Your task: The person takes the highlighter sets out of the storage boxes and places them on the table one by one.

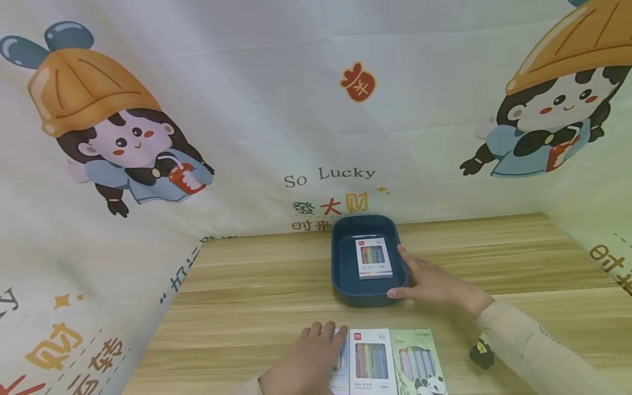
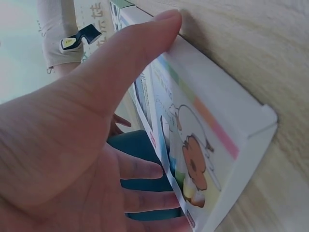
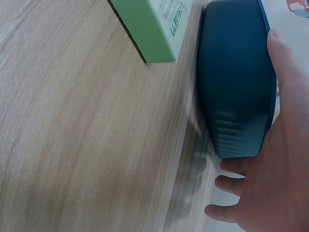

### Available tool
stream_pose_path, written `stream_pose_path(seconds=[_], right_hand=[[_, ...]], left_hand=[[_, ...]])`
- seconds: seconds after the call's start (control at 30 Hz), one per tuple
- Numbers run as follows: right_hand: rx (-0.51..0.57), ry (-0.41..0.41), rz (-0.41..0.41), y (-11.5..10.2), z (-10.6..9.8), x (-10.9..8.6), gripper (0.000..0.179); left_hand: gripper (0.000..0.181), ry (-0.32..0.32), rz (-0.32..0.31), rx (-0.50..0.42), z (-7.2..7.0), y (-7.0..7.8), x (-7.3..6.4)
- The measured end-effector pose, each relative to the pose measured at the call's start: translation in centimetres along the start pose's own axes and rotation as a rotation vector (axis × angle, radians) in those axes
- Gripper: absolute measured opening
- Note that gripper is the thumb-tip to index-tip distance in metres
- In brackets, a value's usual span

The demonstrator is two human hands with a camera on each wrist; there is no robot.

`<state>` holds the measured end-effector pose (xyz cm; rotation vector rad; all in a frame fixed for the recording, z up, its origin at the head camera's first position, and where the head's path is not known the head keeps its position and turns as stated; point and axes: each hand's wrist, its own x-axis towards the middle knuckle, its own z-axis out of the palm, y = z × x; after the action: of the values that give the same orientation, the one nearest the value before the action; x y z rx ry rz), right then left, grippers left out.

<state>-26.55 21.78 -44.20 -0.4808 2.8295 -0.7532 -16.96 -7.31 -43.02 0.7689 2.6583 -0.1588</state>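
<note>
My left hand (image 1: 308, 356) lies over the leftmost box of coloured pens (image 1: 340, 373). In the left wrist view its thumb reaches one edge of this cartoon-printed box (image 2: 193, 145), while the fingers meet the opposite edge. Right beside that box is a white box of coloured pens (image 1: 371, 362), then a green panda-printed box of pens (image 1: 418, 356). My right hand (image 1: 434, 282) grips the dark blue bin (image 1: 367, 300) at its right side, thumb over the rim (image 3: 271, 48) and fingers outside. Inside the bin lies a smaller white pen box (image 1: 373, 258).
A wood-grain table (image 1: 247, 285) carries everything. Behind it hangs a pale cloth (image 1: 257, 82) printed with cartoon figures and lettering, which also runs along both sides. A small black object with a yellow mark (image 1: 481, 354) is by the right sleeve (image 1: 533, 340).
</note>
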Motion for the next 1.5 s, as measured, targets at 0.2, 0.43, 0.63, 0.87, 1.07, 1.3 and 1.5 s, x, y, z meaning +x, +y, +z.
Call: stream_pose_path(seconds=[0.2, 0.43, 0.63, 0.87, 1.07, 1.3, 1.5], right_hand=[[0.003, 0.002, -0.011, -0.2, -0.1, -0.1, 0.118], [0.003, -0.006, -0.017, -0.4, -0.2, -0.1, 0.118], [0.003, -0.009, -0.002, -0.2, -0.1, -0.1, 0.118], [0.004, -0.010, -0.001, -0.1, -0.1, -0.2, 0.118], [0.003, -0.009, -0.013, -0.4, -0.3, -0.2, 0.118], [-0.003, -0.009, -0.014, -0.4, -0.5, -0.2, 0.118], [0.004, -0.016, -0.012, -0.5, -0.4, -0.1, 0.118]], left_hand=[[0.124, 0.036, 0.010, -0.001, -0.2, 0.1, -0.3], [0.131, 0.183, -0.004, 0.127, -0.8, 0.0, -0.8], [0.130, 0.174, -0.010, 0.133, -1.2, 0.0, -1.0], [0.125, 0.198, 0.012, 0.158, -2.2, -0.5, -0.8], [0.116, 0.204, 0.012, 0.104, -4.0, -1.0, -0.7], [0.102, 0.273, 0.021, 0.039, -6.0, -1.3, -0.4], [0.094, 0.341, 0.052, 0.057, -6.8, -1.5, 0.4]])
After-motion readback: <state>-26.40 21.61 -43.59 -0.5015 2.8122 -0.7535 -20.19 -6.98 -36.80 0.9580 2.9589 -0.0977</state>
